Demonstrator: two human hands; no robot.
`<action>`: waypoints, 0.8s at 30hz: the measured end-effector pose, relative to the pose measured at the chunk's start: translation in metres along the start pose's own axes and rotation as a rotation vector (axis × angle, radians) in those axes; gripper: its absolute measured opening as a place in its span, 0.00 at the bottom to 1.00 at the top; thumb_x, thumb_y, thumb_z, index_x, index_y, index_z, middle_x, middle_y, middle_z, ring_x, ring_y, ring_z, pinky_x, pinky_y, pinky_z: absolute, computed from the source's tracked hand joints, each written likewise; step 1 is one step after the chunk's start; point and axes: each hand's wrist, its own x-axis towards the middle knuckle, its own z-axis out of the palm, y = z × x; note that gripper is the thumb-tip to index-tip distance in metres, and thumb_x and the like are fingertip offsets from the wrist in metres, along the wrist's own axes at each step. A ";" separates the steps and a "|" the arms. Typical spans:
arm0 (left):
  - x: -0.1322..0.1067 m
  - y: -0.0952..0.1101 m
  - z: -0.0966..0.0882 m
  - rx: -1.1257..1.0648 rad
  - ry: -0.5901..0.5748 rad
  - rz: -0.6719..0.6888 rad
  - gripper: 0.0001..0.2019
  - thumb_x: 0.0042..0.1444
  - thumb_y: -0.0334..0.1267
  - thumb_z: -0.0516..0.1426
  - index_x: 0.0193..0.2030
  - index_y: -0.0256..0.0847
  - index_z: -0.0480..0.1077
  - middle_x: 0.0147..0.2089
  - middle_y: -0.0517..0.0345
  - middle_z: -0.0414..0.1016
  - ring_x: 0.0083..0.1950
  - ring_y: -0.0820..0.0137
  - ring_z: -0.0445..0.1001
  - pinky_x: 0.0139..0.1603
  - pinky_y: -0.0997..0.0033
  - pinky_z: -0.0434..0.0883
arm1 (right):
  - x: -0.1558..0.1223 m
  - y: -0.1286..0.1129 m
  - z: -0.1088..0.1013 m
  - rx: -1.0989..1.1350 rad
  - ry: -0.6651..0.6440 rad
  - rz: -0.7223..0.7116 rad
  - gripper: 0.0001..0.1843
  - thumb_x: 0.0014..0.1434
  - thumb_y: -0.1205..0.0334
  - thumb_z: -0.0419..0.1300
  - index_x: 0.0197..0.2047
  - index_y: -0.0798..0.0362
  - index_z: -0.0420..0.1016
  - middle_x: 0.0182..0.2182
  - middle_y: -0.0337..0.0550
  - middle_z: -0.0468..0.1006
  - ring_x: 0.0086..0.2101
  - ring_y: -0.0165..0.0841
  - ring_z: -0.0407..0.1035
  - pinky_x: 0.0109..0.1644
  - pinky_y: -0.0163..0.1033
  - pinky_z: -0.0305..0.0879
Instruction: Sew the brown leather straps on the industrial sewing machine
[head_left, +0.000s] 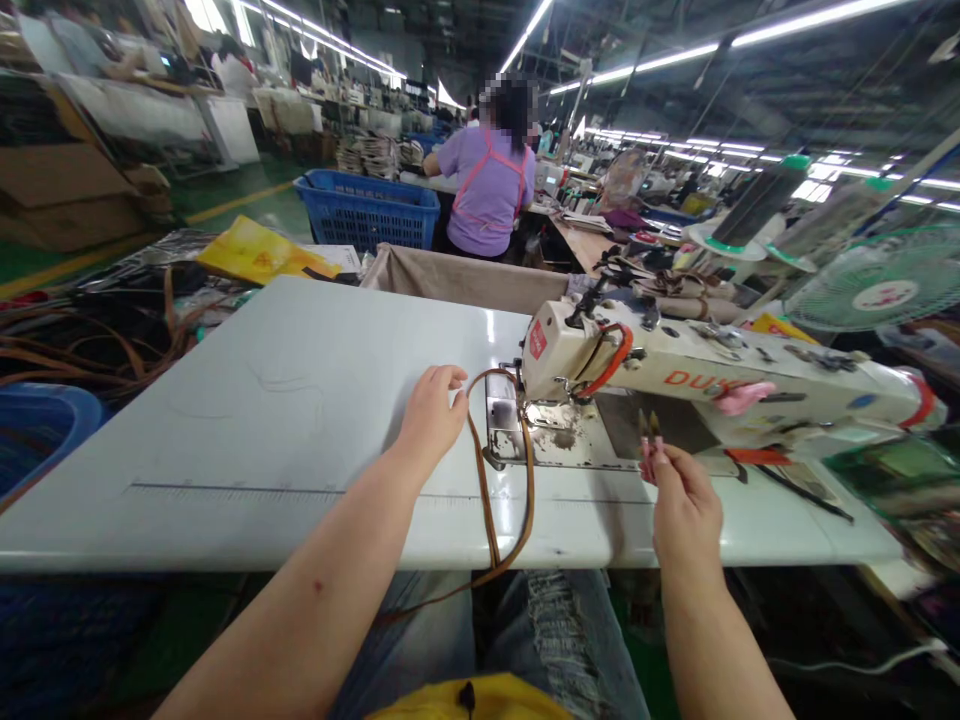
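The long, thin, brown leather-like strap (531, 480), probably light and supple, best pinched by its flat faces, droops over the glossy white worktop's (360, 350) front edge; left hand (433, 415) beside it, thumb and fingers parted; right hand (688, 500) pinching a pink-handled pointed tool (656, 430)

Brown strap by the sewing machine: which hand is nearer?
Left. The left hand is just left of the brown strap's upper loop; contact is unclear. The right hand is well to the strap's right, holding a small two-pronged tool.

tabletop (247, 430) left: passable | strap (530, 490): front-edge obstacle | sewing machine (645, 350): blocks right
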 end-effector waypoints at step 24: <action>-0.001 0.004 -0.006 0.191 -0.069 0.003 0.12 0.58 0.27 0.56 0.42 0.43 0.78 0.45 0.51 0.79 0.52 0.56 0.76 0.60 0.53 0.72 | 0.022 -0.055 0.067 -0.855 -0.734 -0.254 0.20 0.77 0.50 0.49 0.53 0.51 0.78 0.46 0.50 0.84 0.44 0.41 0.78 0.41 0.39 0.61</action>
